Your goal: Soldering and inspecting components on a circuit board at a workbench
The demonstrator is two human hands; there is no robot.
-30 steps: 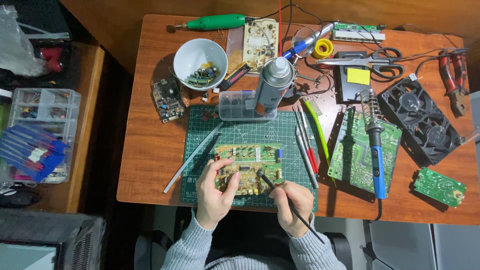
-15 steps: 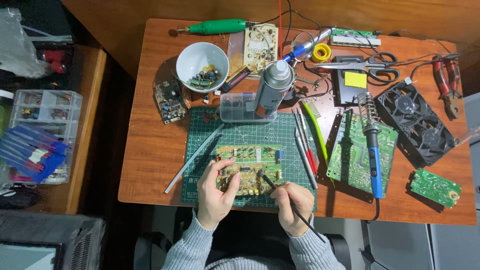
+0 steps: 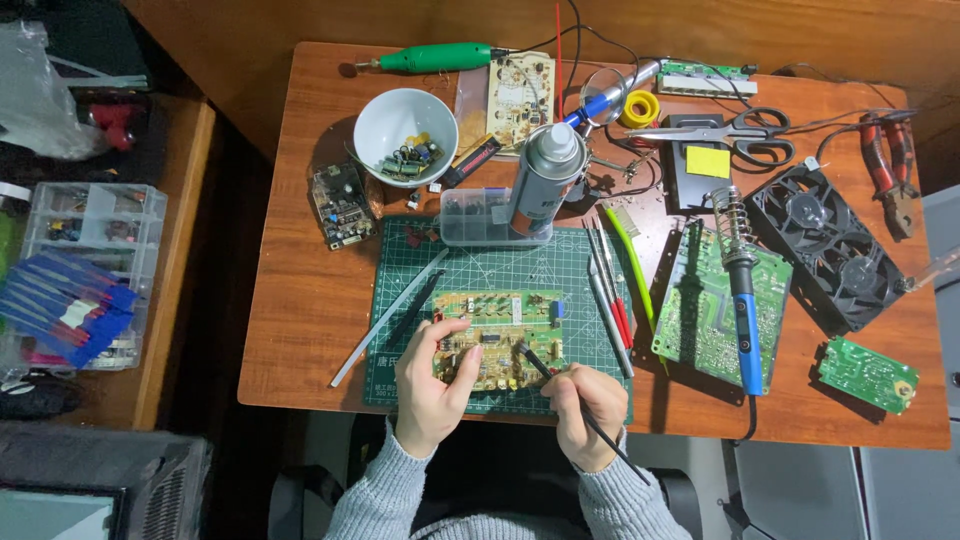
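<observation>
Little had moved since half a second before: both hands stayed on the board, the view only shifting slightly. From the head camera, the left hand (image 3: 430,392) pinched the left edge of the yellow-green circuit board (image 3: 500,338), which lay on the green cutting mat (image 3: 500,270) at the desk's near edge. The right hand (image 3: 585,410) was closed around a thin black probe (image 3: 550,375), tip touching the board. A spray can (image 3: 545,180) stood behind the mat, a blue soldering iron (image 3: 742,300) lay to the right.
</observation>
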